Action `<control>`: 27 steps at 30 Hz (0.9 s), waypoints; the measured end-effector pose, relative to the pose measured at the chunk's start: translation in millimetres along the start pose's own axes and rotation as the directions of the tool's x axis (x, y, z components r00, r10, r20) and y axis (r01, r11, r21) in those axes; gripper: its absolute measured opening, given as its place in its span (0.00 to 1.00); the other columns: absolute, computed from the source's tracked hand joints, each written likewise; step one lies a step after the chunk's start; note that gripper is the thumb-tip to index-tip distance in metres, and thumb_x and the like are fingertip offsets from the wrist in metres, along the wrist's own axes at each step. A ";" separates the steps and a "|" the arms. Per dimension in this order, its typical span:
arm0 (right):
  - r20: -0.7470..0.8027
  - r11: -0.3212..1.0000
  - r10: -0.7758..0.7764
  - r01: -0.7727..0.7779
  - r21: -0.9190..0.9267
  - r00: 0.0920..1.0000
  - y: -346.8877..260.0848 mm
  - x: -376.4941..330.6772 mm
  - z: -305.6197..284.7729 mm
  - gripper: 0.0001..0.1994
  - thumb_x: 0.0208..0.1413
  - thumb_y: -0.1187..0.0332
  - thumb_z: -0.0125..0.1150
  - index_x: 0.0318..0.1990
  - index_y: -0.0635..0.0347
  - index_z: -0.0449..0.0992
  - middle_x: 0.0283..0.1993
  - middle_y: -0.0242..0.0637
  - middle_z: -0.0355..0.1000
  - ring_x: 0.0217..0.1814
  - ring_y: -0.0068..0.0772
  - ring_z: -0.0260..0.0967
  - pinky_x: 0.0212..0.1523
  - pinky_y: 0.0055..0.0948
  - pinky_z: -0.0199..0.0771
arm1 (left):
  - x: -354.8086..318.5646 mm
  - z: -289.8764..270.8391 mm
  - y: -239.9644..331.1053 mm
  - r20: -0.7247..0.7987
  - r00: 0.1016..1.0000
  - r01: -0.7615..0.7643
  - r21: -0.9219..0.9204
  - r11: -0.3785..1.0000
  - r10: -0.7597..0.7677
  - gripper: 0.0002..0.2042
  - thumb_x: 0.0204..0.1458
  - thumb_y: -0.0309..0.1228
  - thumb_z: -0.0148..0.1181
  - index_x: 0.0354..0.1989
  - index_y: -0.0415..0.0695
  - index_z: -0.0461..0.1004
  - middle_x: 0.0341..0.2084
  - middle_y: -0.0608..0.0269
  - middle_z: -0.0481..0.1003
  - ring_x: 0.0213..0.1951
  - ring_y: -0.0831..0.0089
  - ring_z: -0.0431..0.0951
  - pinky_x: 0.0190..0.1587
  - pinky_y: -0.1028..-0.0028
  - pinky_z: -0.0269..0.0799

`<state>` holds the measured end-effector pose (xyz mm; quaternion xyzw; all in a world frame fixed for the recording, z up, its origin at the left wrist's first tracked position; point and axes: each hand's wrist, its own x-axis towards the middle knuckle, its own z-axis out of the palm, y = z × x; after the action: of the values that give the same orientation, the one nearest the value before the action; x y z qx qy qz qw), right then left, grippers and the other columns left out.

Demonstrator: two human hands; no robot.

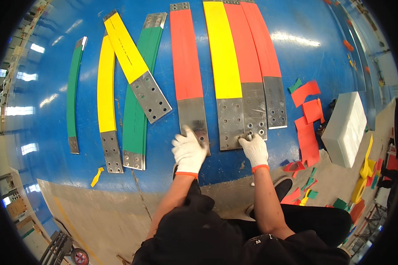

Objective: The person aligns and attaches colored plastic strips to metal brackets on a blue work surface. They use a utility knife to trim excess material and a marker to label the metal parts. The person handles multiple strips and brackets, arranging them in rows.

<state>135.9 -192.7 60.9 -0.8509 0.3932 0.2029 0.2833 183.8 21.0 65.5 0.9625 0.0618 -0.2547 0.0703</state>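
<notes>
My left hand (189,152), in a white knitted glove with an orange cuff, lies over the bare metal end of a red-sleeved flat metal bar (186,57). Its fingers are spread apart, partly past the bar's left edge. My right hand (255,151), gloved alike, has its fingers closed at the drilled metal end of another red-sleeved flat metal bar (253,104). Just left of those fingertips, a yellow-sleeved bar (225,53) lies edge to edge with it. A further red-sleeved bar (263,44) sits along its right side. The undersides of the bar ends are hidden.
To the left lie green bars (74,97) (135,119) and yellow bars (106,88), one yellow bar (127,46) crossing over others. Red sleeve scraps (307,139), a whitish block (346,128) and a yellow roll (359,187) are at right. A wheeled cart (64,247) stands lower left.
</notes>
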 end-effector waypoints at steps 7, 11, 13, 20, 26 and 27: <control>-0.058 0.998 -0.055 0.056 0.007 0.997 -0.6 -0.4 9.2 0.19 0.61 0.54 0.68 0.43 0.65 0.81 0.40 0.56 0.83 0.47 0.59 0.82 0.47 0.50 0.81 | -19.1 31.1 -5.0 -0.122 0.950 -0.305 -0.560 0.770 0.288 0.34 0.58 0.38 0.70 0.69 0.35 0.67 0.59 0.42 0.77 0.56 0.50 0.82 0.60 0.56 0.78; -0.022 0.997 -0.011 0.013 0.071 1.000 0.7 -4.8 11.4 0.20 0.55 0.56 0.73 0.44 0.64 0.78 0.43 0.50 0.84 0.49 0.53 0.84 0.51 0.43 0.82 | -10.5 37.6 44.8 0.177 0.972 -0.004 -0.638 0.770 0.152 0.31 0.57 0.42 0.67 0.67 0.38 0.72 0.54 0.41 0.80 0.56 0.50 0.82 0.59 0.56 0.77; -0.065 0.996 -0.013 0.019 0.089 0.998 1.3 -7.7 16.0 0.23 0.54 0.57 0.74 0.47 0.67 0.78 0.43 0.51 0.84 0.48 0.52 0.84 0.51 0.42 0.82 | -1.8 29.0 57.0 0.285 0.950 0.076 -0.605 0.792 0.127 0.27 0.58 0.41 0.66 0.64 0.41 0.73 0.54 0.39 0.78 0.56 0.43 0.80 0.60 0.51 0.76; -0.107 0.984 0.034 -0.015 0.175 0.994 0.2 -8.4 29.2 0.26 0.51 0.58 0.76 0.50 0.69 0.78 0.42 0.51 0.84 0.45 0.52 0.84 0.51 0.41 0.83 | 1.1 30.1 57.3 0.282 0.955 0.070 -0.507 0.859 0.089 0.31 0.59 0.44 0.65 0.66 0.36 0.73 0.51 0.43 0.83 0.55 0.51 0.83 0.58 0.59 0.76; 0.002 0.883 0.116 -0.104 0.458 0.993 20.4 9.1 30.6 0.29 0.47 0.58 0.82 0.51 0.68 0.79 0.42 0.42 0.85 0.42 0.32 0.83 0.49 0.32 0.81 | 1.5 31.9 65.3 0.309 0.951 0.187 -0.624 0.758 0.019 0.28 0.59 0.42 0.65 0.64 0.39 0.71 0.57 0.39 0.76 0.59 0.43 0.79 0.61 0.52 0.75; 0.007 0.869 0.122 -0.110 0.482 0.992 17.4 6.2 29.3 0.29 0.48 0.58 0.82 0.51 0.69 0.79 0.42 0.41 0.85 0.42 0.31 0.82 0.49 0.32 0.81 | -0.4 29.7 63.9 0.274 0.962 0.180 -0.644 0.744 0.004 0.30 0.59 0.44 0.67 0.64 0.38 0.70 0.57 0.38 0.77 0.59 0.44 0.79 0.62 0.54 0.75</control>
<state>122.4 -186.6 29.6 -0.7307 0.4852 0.1051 0.4686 179.1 -46.7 46.8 0.8291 0.1844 -0.3417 0.4024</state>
